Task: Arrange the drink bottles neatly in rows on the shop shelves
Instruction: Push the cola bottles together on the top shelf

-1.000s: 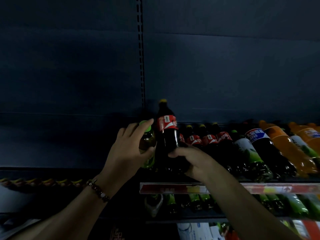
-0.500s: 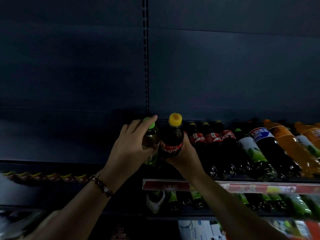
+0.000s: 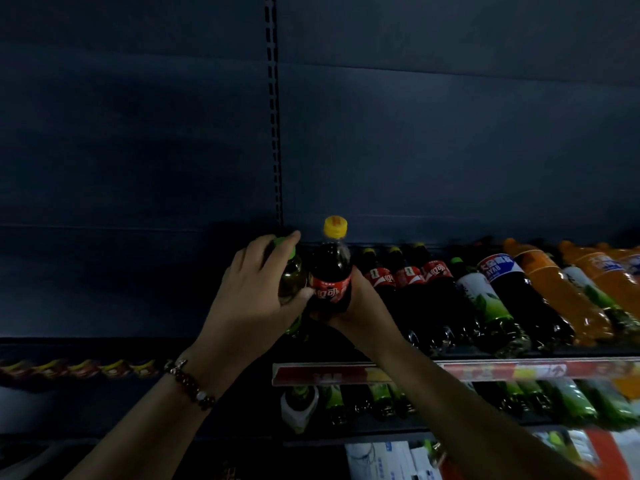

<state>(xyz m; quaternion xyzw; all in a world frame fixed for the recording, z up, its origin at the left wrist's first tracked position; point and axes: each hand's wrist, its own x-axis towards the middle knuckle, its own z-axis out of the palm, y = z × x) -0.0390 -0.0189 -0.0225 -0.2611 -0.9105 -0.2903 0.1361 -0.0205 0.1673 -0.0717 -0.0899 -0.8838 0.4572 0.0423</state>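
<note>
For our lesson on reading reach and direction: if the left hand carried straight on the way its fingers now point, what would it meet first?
The left hand grips the green-capped bottle, fingers pointing up and back. Straight on, it would probably meet the dark back panel first, near the slotted upright; depth is unclear.

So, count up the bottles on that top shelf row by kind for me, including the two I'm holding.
Red-label cola bottles: 4, counting the yellow-capped one in the right hand
Green-capped bottle in the left hand: 1
White-and-green-label bottles: 2
Blue-label dark bottle: 1
Orange bottles: 2 clear; the right edge is blurred
Total: 10
</note>
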